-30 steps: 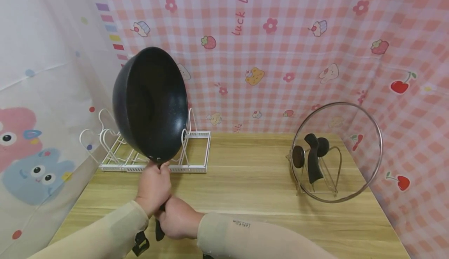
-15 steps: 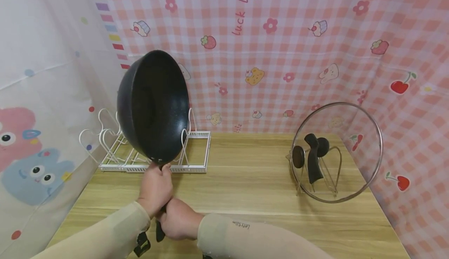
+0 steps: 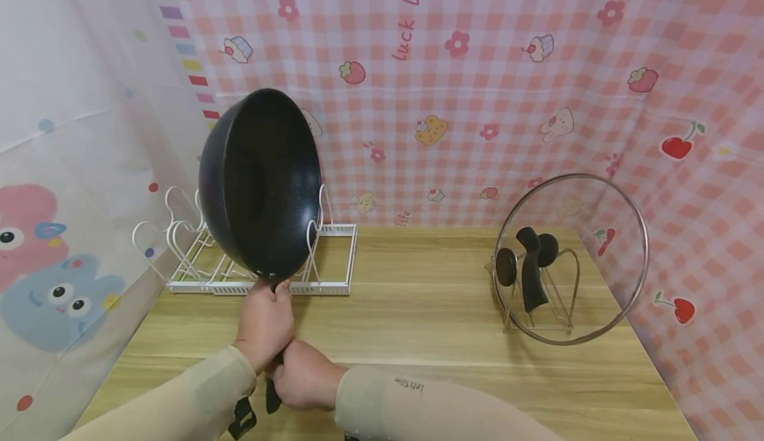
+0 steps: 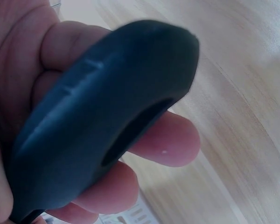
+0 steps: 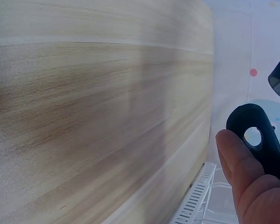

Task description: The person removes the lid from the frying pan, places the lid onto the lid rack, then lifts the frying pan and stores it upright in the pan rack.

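A black wok stands on its side, tilted, its hollow facing right, among the wire loops of the white rack. Whether it rests on the rack or is held just above it, I cannot tell. My left hand grips the handle close to the bowl. Nearer the body, my right hand holds the same handle, whose black end pokes out below. In the left wrist view, fingers wrap the dark handle. The right wrist view has the handle's holed tip beside a finger.
A glass lid with a metal rim leans in a wire stand at the right, near dark knobs and a curved black handle. Checked cloth hangs behind the wooden table.
Over the second, the wok has shifted slightly right and down, and my left hand has moved a little right with it. The right hand has hardly moved.
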The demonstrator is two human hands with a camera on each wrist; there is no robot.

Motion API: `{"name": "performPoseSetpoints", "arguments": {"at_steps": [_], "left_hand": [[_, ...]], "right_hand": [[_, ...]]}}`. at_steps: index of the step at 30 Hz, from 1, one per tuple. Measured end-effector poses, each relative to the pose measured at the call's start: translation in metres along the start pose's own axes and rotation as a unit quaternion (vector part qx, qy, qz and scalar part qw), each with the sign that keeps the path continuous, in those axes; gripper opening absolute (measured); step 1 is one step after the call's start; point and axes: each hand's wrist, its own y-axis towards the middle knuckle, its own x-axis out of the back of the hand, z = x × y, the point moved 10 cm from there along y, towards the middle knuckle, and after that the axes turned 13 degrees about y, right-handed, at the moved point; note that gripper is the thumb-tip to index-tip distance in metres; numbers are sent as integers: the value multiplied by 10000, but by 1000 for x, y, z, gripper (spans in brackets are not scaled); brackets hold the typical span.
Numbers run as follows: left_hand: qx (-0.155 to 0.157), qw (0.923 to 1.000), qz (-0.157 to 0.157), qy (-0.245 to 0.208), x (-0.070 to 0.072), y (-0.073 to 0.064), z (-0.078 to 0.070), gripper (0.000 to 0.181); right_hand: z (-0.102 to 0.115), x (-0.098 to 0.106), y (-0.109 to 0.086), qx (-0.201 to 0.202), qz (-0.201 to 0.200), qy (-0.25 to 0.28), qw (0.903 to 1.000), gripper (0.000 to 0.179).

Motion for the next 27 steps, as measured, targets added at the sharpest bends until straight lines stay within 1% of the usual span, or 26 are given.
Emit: {"name": "performPoseSetpoints", "arguments": {"at_steps": [11,18,23,25,27], "left_hand": [[3,9999,86,77,-5,0,2,25],[-17,10000,73,59,-6,0,3,23],[-51,10000,30,79,-7,-1,3,22],[-80,9999,14,96,-7,-1,2,22],[-92,9999,14,97,-9,-1,2,22]], "right_hand": [[-6,-2,3,-58,-21,-13,10000,15],[-7,-1,3,-42,-39,-301,9995,14],[-8,-1,3,-48,-53,-568,9984,18],[-9,0,4,-55,-116,-659,9977,19],[-12,0,4,-105,-109,-557,9983,18]]}}
